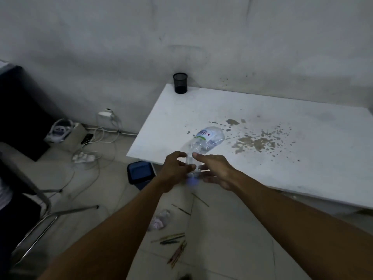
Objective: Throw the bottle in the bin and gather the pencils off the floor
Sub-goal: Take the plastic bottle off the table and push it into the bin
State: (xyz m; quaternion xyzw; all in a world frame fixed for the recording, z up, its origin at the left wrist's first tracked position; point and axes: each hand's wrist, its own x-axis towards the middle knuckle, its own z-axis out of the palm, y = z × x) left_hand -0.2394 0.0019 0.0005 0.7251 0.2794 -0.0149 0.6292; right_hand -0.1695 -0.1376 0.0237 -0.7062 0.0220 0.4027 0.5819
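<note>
A crumpled clear plastic bottle (207,139) with a white label and a blue cap is held out over the near-left corner of the white table (282,158). My left hand (174,169) grips the bottle's neck. My right hand (217,171) is beside the neck with fingers spread, its thumb touching the bottle. A dark blue bin (139,173) stands on the floor just left of my hands, beside the table's corner. Several pencils (173,242) lie scattered on the floor tiles between my forearms, with two more (189,205) farther up.
A black mesh pen cup (180,83) stands at the table's far-left corner. Brown stains (254,142) mark the tabletop. Crumpled plastic wrap (160,220) lies on the floor. Cables and a power strip (84,157) trail at left, near a metal chair frame (48,211).
</note>
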